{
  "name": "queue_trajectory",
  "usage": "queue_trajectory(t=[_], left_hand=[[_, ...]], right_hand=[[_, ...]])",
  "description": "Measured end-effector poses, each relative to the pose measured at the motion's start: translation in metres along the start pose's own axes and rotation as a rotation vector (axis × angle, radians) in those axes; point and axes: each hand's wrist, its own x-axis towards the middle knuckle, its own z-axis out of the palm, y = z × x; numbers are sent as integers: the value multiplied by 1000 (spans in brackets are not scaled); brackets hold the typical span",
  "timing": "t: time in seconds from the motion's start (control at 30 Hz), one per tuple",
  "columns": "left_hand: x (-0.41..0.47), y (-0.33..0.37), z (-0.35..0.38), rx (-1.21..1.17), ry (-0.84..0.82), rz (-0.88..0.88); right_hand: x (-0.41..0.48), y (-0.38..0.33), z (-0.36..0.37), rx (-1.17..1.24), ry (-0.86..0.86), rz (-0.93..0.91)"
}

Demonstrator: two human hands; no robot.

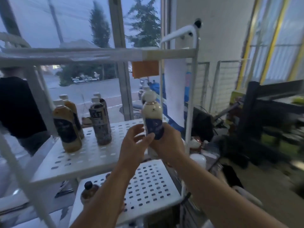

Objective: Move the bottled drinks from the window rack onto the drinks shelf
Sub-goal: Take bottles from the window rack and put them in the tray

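Bottle [153, 119] in your right hand [166, 143], gripped low and upright, is lifted above the rack [92, 155]. Your left hand [133, 142] hovers beside it, fingers spread, holding nothing. You're mid-carry; next, turn toward the drinks shelf. Four bottles [82, 120] remain racked.

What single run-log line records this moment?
right hand: grips cream bottle | left hand: open beside it | window rack: four bottles remain | step: carrying off
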Motion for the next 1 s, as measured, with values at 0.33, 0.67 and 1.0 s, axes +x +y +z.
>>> queue_trajectory(t=[0.33, 0.67, 1.0], left_hand=[[-108, -16, 116, -99, -387, 14], [-246, -111, 257, -33, -833, -357], [-238, -186, 280, 171, -918, -537]], right_hand=[[-147, 71, -105, -176, 315, 172], [-286, 256, -167, -176, 237, 1057], [-304, 358, -125, -158, 121, 1422]])
